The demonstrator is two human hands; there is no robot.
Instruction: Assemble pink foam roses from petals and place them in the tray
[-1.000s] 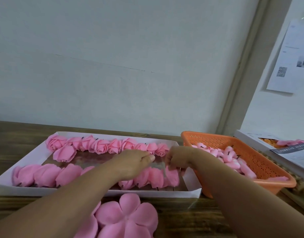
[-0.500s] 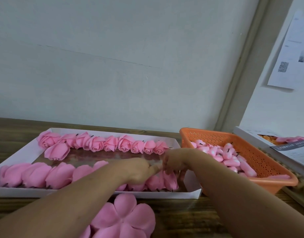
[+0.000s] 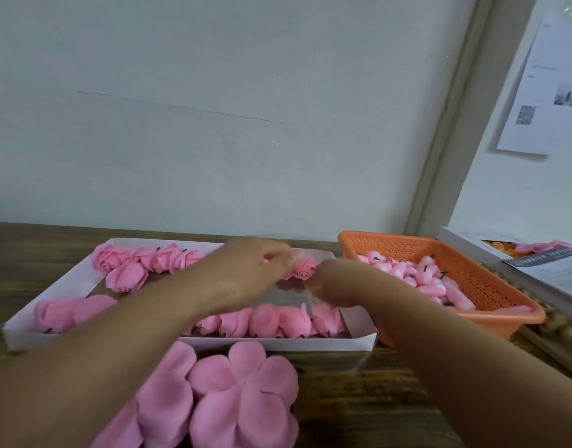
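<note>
Both hands hover over the tray (image 3: 362,342); left hand (image 3: 246,273) has curled fingers, its grip too blurred to tell, like the right hand's (image 3: 334,281). Roses (image 3: 129,263) sit in rows; a careless sleeve-sweep could topple them.

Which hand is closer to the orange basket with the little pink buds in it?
The right hand. It hovers over the white tray's right end, just beside the orange basket. The left hand is farther away, over the tray's middle near the back row of roses.
</note>
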